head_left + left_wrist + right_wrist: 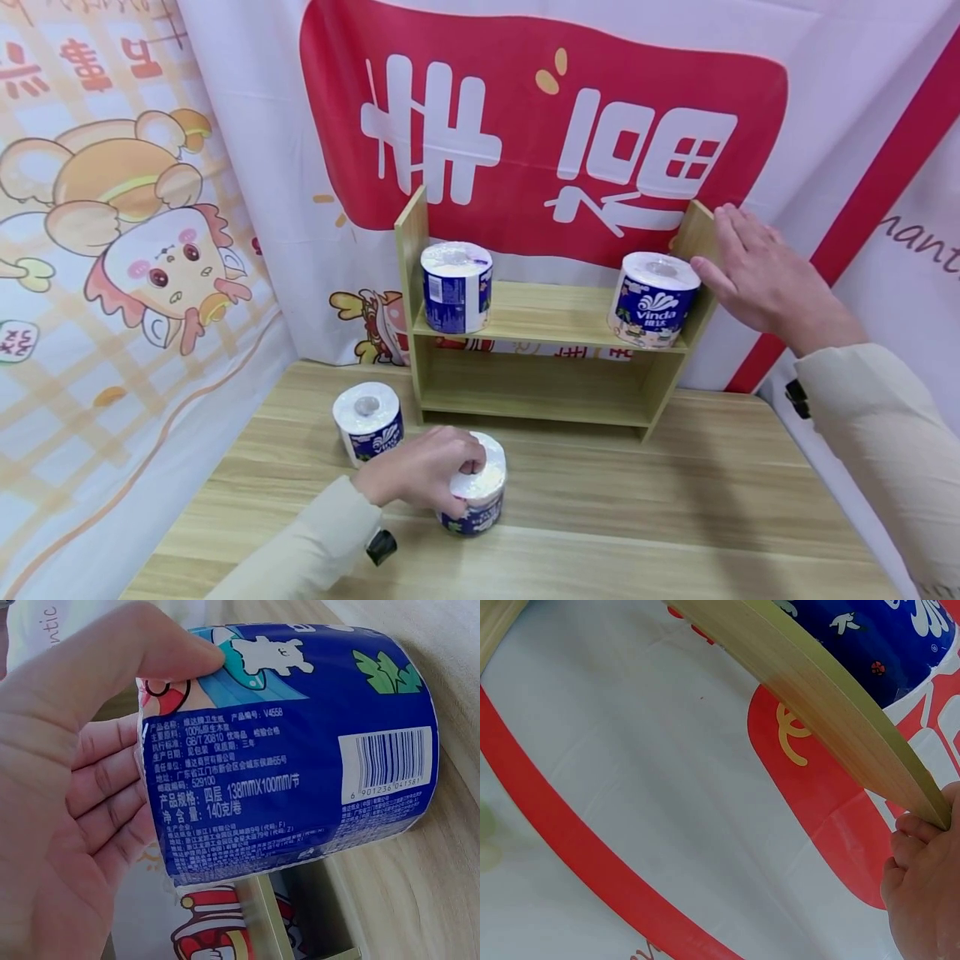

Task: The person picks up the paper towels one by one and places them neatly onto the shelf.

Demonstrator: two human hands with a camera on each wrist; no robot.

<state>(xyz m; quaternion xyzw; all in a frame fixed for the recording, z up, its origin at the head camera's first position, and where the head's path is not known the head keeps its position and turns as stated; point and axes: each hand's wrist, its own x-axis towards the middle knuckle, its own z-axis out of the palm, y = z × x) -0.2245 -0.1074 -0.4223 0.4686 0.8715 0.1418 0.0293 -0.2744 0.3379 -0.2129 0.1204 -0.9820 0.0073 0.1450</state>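
Note:
My left hand (423, 468) grips a toilet paper roll (480, 515) in blue Vinda wrapping on the table. In the left wrist view the thumb presses on the wrapper's side, and the other fingers are partly hidden behind the roll (292, 765). A second toilet paper roll (367, 421) stands upright just left of that hand. Mostly straight, the fingers of my right hand (772, 279) touch the upper edge of the right side panel of the small wooden shelf (532, 387). The right wrist view shows those fingertips at the panel's corner (930, 802).
On the shelf's upper board stand two more rolls, one at the left end (456, 287) and one at the right end (652, 300). The shelf sits at the back of the wooden table (600, 517). Printed cloth (540, 125) hangs behind it and at both sides.

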